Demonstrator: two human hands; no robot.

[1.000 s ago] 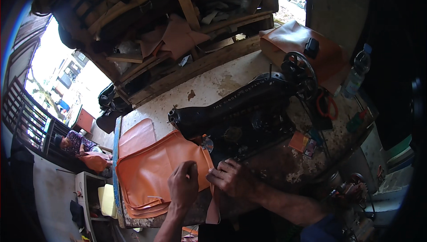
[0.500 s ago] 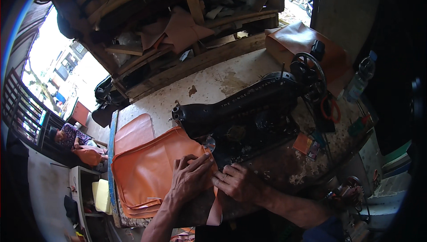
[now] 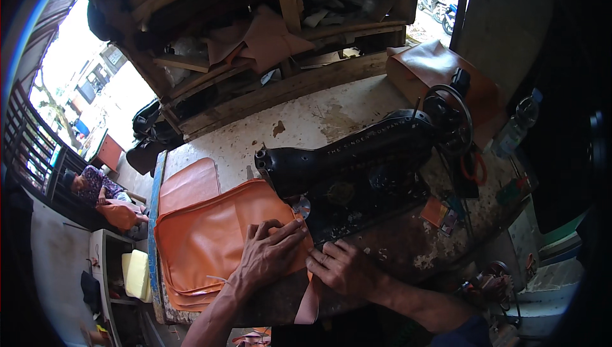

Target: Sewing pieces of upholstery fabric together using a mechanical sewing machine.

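An orange leather piece (image 3: 204, 235), layered and with curled edges, lies on the table at the left end of a black sewing machine (image 3: 357, 152). My left hand (image 3: 271, 251) rests on it, fingers bent and pressed together at its right edge, close to the machine's needle area, which my fingertips partly hide. Just to the right, my right hand (image 3: 344, 269) pinches the edge where a narrow leather strip (image 3: 308, 305) hangs down over the table's front. Behind the orange piece lies a flat pinkish leather panel (image 3: 191, 184).
Folded brown leather (image 3: 440, 70) and a plastic bottle (image 3: 519, 124) are at the far right. Orange-handled scissors (image 3: 473, 168) lie beside the machine. A wooden shelf (image 3: 287, 3) with leather scraps rises behind. Another person (image 3: 102, 187) sits at the far left, holding orange material.
The whole view has shifted slightly, with the machine appearing a little farther right. Both hands stay at the leather's right edge, in nearly the same pose.
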